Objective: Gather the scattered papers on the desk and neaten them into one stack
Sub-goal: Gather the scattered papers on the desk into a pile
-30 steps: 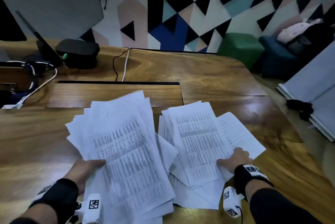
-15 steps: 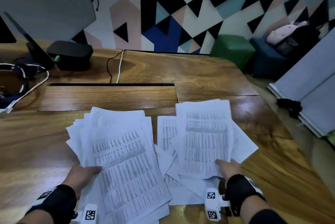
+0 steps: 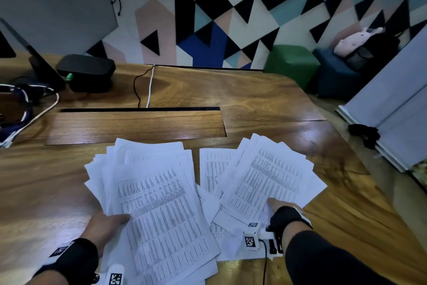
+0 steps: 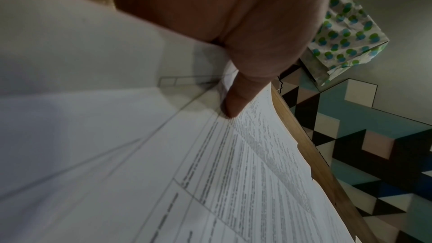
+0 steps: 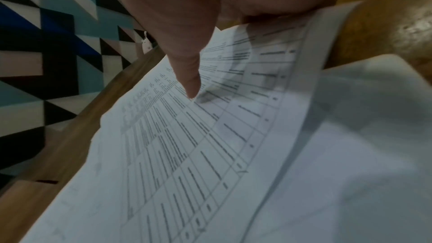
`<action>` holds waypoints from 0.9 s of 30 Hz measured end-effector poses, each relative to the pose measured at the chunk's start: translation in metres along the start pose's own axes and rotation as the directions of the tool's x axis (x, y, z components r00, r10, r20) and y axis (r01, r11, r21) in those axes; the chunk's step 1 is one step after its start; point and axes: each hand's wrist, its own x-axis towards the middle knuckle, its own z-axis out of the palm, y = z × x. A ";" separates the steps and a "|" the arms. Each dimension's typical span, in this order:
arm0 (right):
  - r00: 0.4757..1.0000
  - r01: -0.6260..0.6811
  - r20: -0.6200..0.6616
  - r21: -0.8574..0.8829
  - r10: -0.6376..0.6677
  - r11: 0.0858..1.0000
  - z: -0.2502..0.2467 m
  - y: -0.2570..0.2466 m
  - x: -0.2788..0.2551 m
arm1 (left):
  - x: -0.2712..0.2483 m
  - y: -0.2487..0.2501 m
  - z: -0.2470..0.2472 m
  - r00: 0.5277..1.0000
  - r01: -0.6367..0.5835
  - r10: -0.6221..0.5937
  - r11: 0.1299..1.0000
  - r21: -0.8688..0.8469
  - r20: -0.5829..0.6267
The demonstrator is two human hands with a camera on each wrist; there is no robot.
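A wall [image 3: 231,7] of black, white, pink, teal and blue triangles is being seen behind a glossy wooden desk [image 3: 231,100], while a green pouf [image 3: 291,63] and a dark blue seat [image 3: 335,77] (with a pink plush toy [image 3: 355,40] resting above it) are being shown at the right under dim light.

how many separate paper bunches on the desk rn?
2, plus loose sheets between. Left bunch gripped by left hand; right bunch gripped by right hand. Sheets underneath may be hidden.
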 end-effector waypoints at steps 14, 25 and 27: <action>0.999 -0.028 0.015 -0.236 0.032 0.971 -0.007 -0.036 -0.008 | 0.003 -0.003 -0.001 1.000 -0.018 0.019 0.999 0.041 -0.019; 0.988 0.081 -0.100 -0.291 -0.115 0.953 0.013 -0.028 -0.002 | 0.007 -0.004 -0.001 1.000 -0.007 0.008 0.998 0.055 -0.030; 0.983 0.091 -0.139 -0.188 -0.118 0.978 0.017 -0.027 0.002 | 0.006 -0.004 0.000 0.999 -0.009 0.010 0.998 0.054 -0.033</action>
